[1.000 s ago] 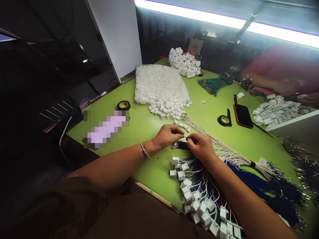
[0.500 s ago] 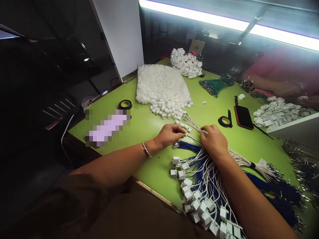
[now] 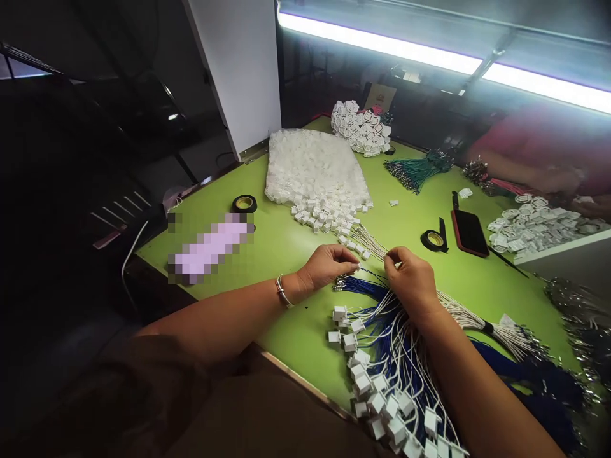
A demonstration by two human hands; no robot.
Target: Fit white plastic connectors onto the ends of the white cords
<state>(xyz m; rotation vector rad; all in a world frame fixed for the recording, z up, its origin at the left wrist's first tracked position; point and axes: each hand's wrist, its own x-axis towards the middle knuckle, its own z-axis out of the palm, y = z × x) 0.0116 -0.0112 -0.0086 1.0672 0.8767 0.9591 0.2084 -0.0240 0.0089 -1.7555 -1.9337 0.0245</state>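
My left hand (image 3: 324, 267) is closed in a pinch on a small white connector (image 3: 358, 268), with a blue wire running from it to the right. My right hand (image 3: 411, 278) has its thumb and forefinger pinched together at the white wires (image 3: 368, 243); exactly what lies between the fingertips is hidden. Below the hands fans out a bundle of blue wires (image 3: 365, 286) with metal terminals at their ends. Nearer to me, many white connectors (image 3: 377, 402) hang on white and blue wires under my right forearm. Several loose connectors (image 3: 353, 246) lie just beyond my left fingertips.
A clear bag (image 3: 315, 165) spills white connectors onto the green table (image 3: 291, 318). Black tape rolls (image 3: 244, 203), a phone (image 3: 470, 233), green wires (image 3: 420, 170) and piled white parts (image 3: 529, 222) lie around. A person's arm (image 3: 529, 172) shows beyond the right side.
The whole view has shifted slightly, so things appear a little lower and to the right. My right fingertips have drawn into a tighter pinch. The left hand keeps its hold on the connector.
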